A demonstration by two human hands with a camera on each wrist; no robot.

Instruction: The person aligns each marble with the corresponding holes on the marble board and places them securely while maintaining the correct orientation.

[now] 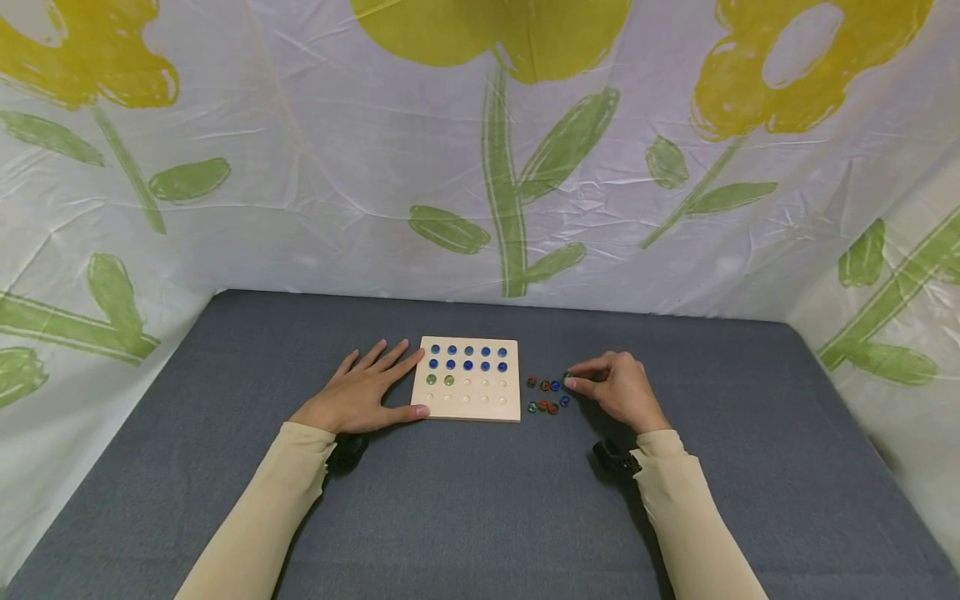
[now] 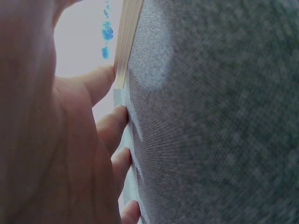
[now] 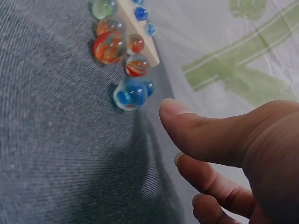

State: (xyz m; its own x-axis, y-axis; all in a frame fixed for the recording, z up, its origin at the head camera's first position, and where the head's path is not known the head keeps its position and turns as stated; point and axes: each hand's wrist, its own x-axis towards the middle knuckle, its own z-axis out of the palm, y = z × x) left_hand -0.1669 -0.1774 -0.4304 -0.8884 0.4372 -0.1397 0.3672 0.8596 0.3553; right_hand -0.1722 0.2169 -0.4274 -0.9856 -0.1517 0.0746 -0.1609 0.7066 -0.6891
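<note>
My left hand lies spread at the left edge of the wooden board, my right hand pinches what looks like a green marble right of it, beside seven loose marbles, with twelve hollows filled, eight to go.

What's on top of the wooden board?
On the wooden board, ten blue marbles fill the two far rows, and two green marbles sit in the next. The other holes look empty. The left hand covers bits of the left edge; the marbles hide what's beneath them.
</note>
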